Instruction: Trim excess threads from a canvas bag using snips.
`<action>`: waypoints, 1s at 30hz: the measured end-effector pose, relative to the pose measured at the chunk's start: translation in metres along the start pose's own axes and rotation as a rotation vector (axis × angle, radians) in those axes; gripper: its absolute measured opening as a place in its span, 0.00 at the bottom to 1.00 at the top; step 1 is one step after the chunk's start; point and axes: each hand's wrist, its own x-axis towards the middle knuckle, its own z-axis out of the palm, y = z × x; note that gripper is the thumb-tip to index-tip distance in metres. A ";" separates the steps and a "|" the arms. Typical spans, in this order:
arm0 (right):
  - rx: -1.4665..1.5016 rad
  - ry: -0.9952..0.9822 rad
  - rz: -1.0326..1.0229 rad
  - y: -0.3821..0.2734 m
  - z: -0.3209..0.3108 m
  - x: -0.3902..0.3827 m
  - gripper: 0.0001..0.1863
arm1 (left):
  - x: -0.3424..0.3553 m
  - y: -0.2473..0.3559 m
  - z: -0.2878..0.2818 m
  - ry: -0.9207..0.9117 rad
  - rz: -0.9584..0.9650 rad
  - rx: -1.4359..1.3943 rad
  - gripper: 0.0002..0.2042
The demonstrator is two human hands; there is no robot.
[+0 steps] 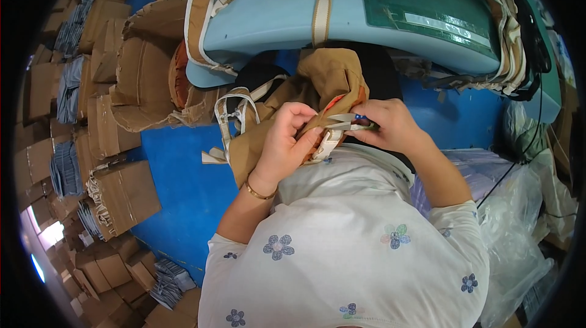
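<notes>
Tan canvas fabric with white-edged trim and an orange part lies bunched across my lap. My left hand pinches a fold of this fabric between thumb and fingers, close to a white webbing strap. In my right hand is a pair of small thread snips, with the metal blades pointing left at the pinched fabric. The blade tips are almost at my left fingertips; whether they touch thread or cloth I cannot tell. White straps dangle from the fabric's left side.
Ahead stands a light blue sewing table with a dark green panel and more tan pieces and straps draped over it. A torn cardboard box sits at left, before stacked cartons. Clear plastic bags lie right; the floor is blue.
</notes>
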 end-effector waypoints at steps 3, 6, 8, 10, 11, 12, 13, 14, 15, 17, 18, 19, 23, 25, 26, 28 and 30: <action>0.362 0.064 0.154 0.003 0.013 -0.004 0.15 | 0.000 0.000 0.001 -0.006 -0.088 -0.049 0.14; 0.360 0.077 0.233 -0.002 0.007 -0.003 0.16 | 0.000 -0.001 0.000 -0.020 -0.117 -0.072 0.15; 0.219 0.079 0.183 -0.006 -0.001 -0.002 0.15 | -0.001 -0.003 0.000 -0.007 -0.081 -0.080 0.16; 0.078 0.083 0.133 -0.013 -0.009 -0.002 0.15 | -0.001 -0.001 0.001 0.010 -0.044 -0.062 0.15; -0.002 0.055 0.106 -0.016 -0.012 -0.002 0.15 | 0.000 0.000 0.003 0.027 -0.008 -0.042 0.15; -0.082 0.027 0.079 -0.019 -0.014 -0.003 0.14 | 0.000 -0.001 0.004 0.026 -0.007 -0.042 0.15; -0.084 0.026 0.079 -0.021 -0.015 -0.003 0.14 | 0.000 -0.001 0.004 0.048 0.021 -0.022 0.14; -0.120 0.007 0.063 -0.023 -0.016 -0.004 0.14 | -0.001 -0.002 0.004 0.071 0.048 -0.002 0.14; -0.155 -0.012 0.046 -0.024 -0.016 -0.004 0.14 | -0.002 -0.004 0.004 0.072 0.049 -0.004 0.14; -0.172 0.006 0.025 -0.023 -0.011 -0.006 0.17 | -0.004 -0.007 0.003 0.093 0.076 0.004 0.10; -0.186 0.024 0.004 -0.022 -0.009 -0.007 0.19 | -0.004 -0.007 0.000 0.095 0.077 0.005 0.10; -0.186 0.025 0.005 -0.023 -0.008 -0.008 0.19 | -0.002 -0.002 -0.004 0.060 0.124 0.156 0.09; 0.109 0.071 0.221 -0.021 0.002 -0.008 0.15 | 0.007 0.019 -0.004 0.069 0.253 0.414 0.09; 0.477 0.119 0.393 -0.017 0.014 -0.008 0.13 | 0.006 0.021 -0.007 0.061 0.241 0.441 0.11; 0.479 0.123 0.392 -0.016 0.021 -0.007 0.13 | 0.006 0.023 -0.007 0.056 0.228 0.467 0.12; 0.776 0.167 0.450 -0.015 0.036 -0.005 0.12 | 0.005 0.028 -0.007 0.048 0.227 0.505 0.13; 0.840 0.195 0.457 -0.019 0.040 -0.002 0.12 | 0.007 0.031 -0.006 0.040 0.225 0.544 0.14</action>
